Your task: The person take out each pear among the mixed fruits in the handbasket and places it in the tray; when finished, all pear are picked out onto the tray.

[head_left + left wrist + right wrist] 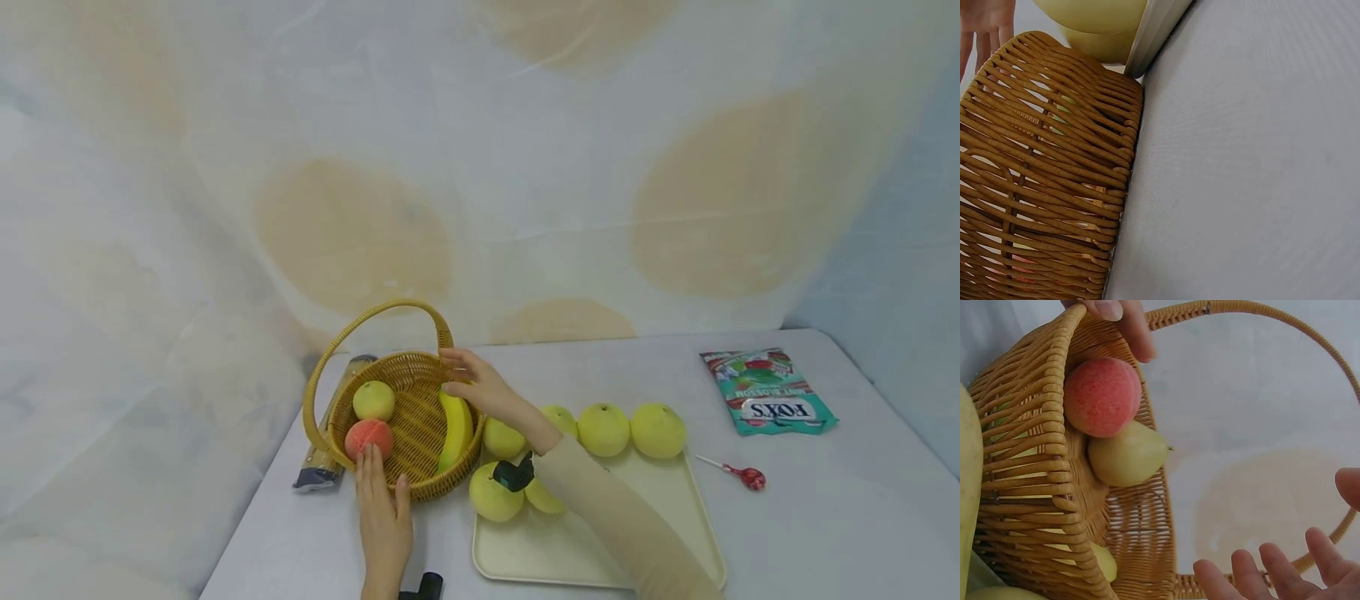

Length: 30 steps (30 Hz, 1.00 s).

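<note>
A wicker basket (414, 421) with a tall arched handle holds a red peach (1104, 397), a yellow-green pear (1129, 453) and a banana (455, 429). My left hand (385, 521) rests at its front left rim beside the peach, fingers mostly straight. Toward the right end of the handle, my right hand (483, 387) reaches over the rim above the banana. Its fingers are spread and look loosely extended in the right wrist view, gripping nothing. The basket's outer wall (1047, 162) fills the left of the left wrist view, where the left hand is hidden.
Right of the basket, a cream tray (555, 567) carries several round yellow fruits (603, 430). A green FOX'S candy bag (771, 392) and a red lollipop (752, 478) lie farther right. A long brown packet (322, 467) lies partly behind the basket's left side.
</note>
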Available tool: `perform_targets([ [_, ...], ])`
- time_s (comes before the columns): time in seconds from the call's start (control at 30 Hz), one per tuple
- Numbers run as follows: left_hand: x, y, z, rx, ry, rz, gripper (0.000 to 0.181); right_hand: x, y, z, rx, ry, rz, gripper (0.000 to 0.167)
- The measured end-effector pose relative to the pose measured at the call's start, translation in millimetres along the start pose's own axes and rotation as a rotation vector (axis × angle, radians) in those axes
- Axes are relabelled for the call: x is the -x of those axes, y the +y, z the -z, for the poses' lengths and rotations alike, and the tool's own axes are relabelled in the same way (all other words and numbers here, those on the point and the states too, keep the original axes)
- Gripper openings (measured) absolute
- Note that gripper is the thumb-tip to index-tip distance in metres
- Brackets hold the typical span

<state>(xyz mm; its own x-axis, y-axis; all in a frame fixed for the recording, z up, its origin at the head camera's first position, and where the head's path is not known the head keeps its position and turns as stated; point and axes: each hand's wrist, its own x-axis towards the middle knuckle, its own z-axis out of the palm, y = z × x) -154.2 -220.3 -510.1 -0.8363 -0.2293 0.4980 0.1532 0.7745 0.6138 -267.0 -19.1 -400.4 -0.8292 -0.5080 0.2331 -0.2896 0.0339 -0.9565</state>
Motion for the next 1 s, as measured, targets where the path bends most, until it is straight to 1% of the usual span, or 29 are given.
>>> perform_targets([
  [0.17, 0.0, -1.5, 0.0, 0.0, -0.009, 0.011, 0.062, -11.5, 6, -6, -0.003, -0.009, -0.05, 0.057],
  [0.3, -0.4, -0.9, -0.2, -0.004, -0.013, 0.012, 0.062, -19.1, 8, -11, -0.036, -0.008, -0.091, 0.058],
  [0.4, -0.4, -0.4, -0.6, -0.006, -0.009, 0.007, 0.062, -25.2, 8, -15, -0.056, -0.008, -0.113, 0.058],
  [0.6, -0.5, -0.3, -1.4, 0.005, -0.002, 0.021, 0.062, -37.2, 6, -23, -0.051, -0.016, -0.164, 0.057],
  [0.77, -1.2, 0.7, -1.6, 0.008, -0.01, 0.035, 0.061, -45.6, 11, -27, -0.044, -0.021, -0.178, 0.056],
  [1.0, -0.4, 1.3, -1.0, 0.011, -0.021, 0.046, 0.061, -49.5, 19, -29, -0.065, -0.017, -0.213, 0.056],
])
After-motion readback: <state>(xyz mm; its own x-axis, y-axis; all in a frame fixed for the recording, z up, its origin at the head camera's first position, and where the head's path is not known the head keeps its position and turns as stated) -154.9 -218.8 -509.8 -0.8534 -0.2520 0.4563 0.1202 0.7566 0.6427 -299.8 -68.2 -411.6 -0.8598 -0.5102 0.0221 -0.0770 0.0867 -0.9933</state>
